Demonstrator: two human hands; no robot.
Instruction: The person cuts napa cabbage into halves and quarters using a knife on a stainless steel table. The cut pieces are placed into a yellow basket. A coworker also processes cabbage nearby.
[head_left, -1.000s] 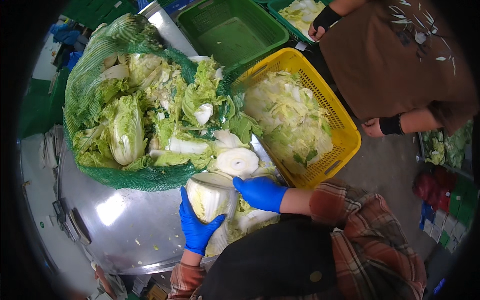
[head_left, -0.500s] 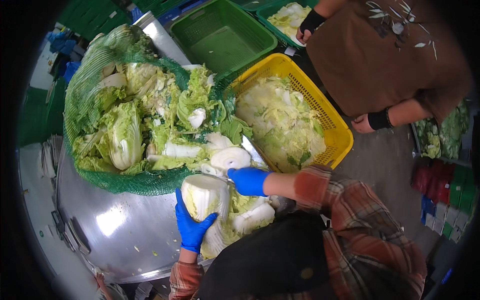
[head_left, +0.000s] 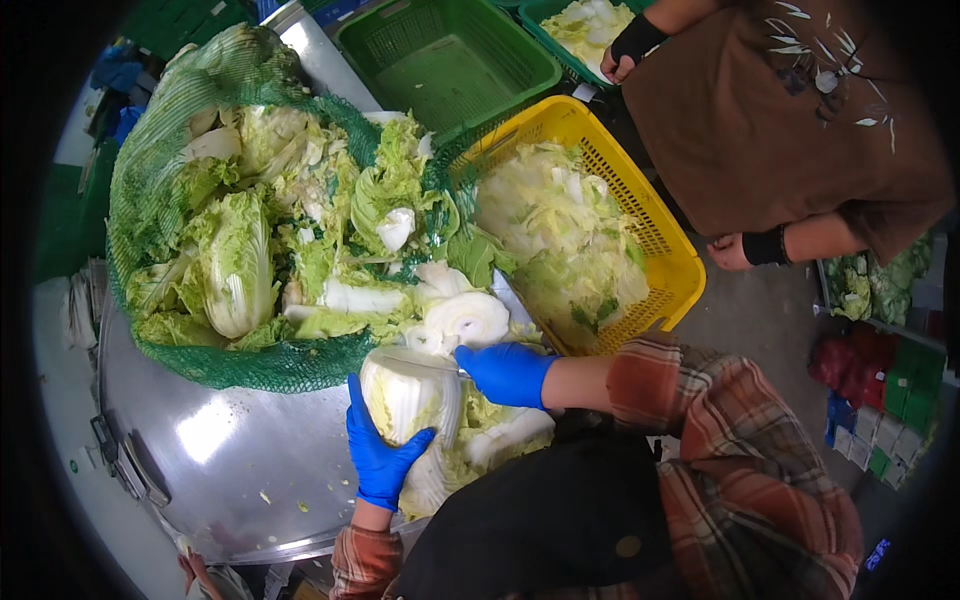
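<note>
My left hand (head_left: 385, 460), in a blue glove, grips the side of a pale napa cabbage (head_left: 408, 395) with thumb and fingers spread around it. My gloved right hand (head_left: 505, 373) is closed on a knife (head_left: 425, 363), whose handle is hidden in the fist. The thin blade lies across the cabbage's cut end. Just beyond it rests a round white slice of cabbage base (head_left: 468, 320) among trimmed leaves. Past my hands, a green mesh sack (head_left: 250, 370) lies open with a whole napa cabbage (head_left: 240, 270) and loose leaves in it.
A yellow crate (head_left: 685, 290) of cut leaves stands to the right of the sack, beside a green crate (head_left: 450, 80). Steel tabletop (head_left: 270, 450) shows at left, with scraps on it. Across from me stands a co-worker in a brown top (head_left: 770, 130).
My right hand has shifted slightly to the right with the knife, and the blade shows more across the cabbage's cut end. My left hand keeps its grip. The whole view has shifted a little.
</note>
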